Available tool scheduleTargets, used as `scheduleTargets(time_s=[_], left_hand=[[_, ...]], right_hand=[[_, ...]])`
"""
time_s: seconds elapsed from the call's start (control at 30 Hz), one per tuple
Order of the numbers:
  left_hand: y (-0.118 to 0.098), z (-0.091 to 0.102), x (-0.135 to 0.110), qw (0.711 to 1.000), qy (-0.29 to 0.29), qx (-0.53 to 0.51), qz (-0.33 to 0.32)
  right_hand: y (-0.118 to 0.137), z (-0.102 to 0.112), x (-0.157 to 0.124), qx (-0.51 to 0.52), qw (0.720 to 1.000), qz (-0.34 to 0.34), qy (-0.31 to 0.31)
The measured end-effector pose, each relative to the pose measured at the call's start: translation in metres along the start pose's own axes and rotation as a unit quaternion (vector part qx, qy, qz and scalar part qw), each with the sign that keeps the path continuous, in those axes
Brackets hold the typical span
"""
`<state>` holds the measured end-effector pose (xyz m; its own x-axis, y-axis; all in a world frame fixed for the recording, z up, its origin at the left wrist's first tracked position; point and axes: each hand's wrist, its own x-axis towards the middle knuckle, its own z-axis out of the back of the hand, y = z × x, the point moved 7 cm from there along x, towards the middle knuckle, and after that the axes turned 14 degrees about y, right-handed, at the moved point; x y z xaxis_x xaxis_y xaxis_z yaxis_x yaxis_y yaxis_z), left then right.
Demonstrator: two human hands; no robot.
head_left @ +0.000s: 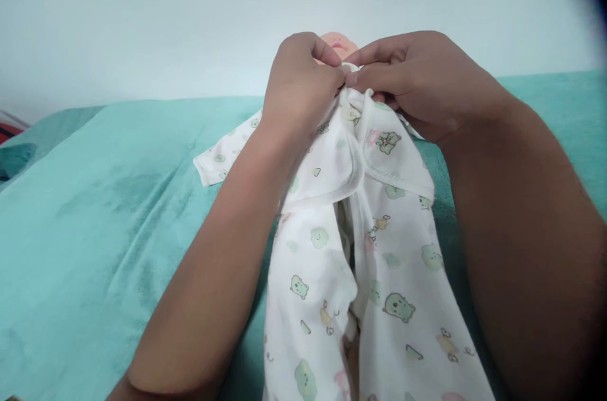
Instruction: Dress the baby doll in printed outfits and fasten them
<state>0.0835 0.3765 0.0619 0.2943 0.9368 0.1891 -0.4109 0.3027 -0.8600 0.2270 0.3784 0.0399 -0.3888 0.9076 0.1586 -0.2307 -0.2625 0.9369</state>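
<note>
A baby doll [338, 43] lies on its back on a teal blanket [104, 211], dressed in a white sleepsuit [379, 262] printed with small green animals. Only the doll's chin and mouth show above my hands. My left hand [298, 81] is closed in a pinch on the sleepsuit's neckline at the doll's throat. My right hand [417, 75] pinches the same neckline from the other side, fingertips meeting those of the left. The suit's front flaps overlap at the chest and hang apart lower down. One sleeve [222, 157] lies spread out to the left.
The teal blanket covers the whole surface, rumpled on the left. A plain pale wall [190, 9] rises behind it. A bit of red fabric [7, 129] shows at the far left edge.
</note>
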Motion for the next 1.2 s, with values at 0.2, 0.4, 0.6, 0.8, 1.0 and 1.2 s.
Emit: scheduleTargets(time_s=[0.2, 0.4, 0.6, 0.8, 1.0, 1.2], left_hand=[[0.002, -0.001, 0.001, 0.998, 0.007, -0.053, 0.016], [0.008, -0.001, 0.004, 0.992, 0.035, -0.117, 0.022], [0.014, 0.002, 0.005, 0.98, 0.051, -0.191, 0.034], [0.019, 0.003, 0.008, 0.977, 0.081, -0.195, 0.035], [0.018, 0.003, 0.008, 0.977, 0.094, -0.191, 0.028], [0.017, 0.003, 0.008, 0.982, 0.092, -0.16, 0.034]], right_hand=[[0.011, -0.005, -0.002, -0.06, 0.998, 0.03, -0.002], [0.009, -0.008, -0.001, -0.022, 0.999, 0.021, 0.02], [-0.001, -0.003, 0.003, 0.054, 0.999, -0.002, 0.005], [-0.005, 0.0, 0.003, 0.055, 0.998, -0.003, 0.001], [-0.005, -0.001, 0.004, 0.063, 0.998, -0.003, 0.012], [-0.003, -0.002, 0.003, 0.047, 0.999, -0.011, -0.015]])
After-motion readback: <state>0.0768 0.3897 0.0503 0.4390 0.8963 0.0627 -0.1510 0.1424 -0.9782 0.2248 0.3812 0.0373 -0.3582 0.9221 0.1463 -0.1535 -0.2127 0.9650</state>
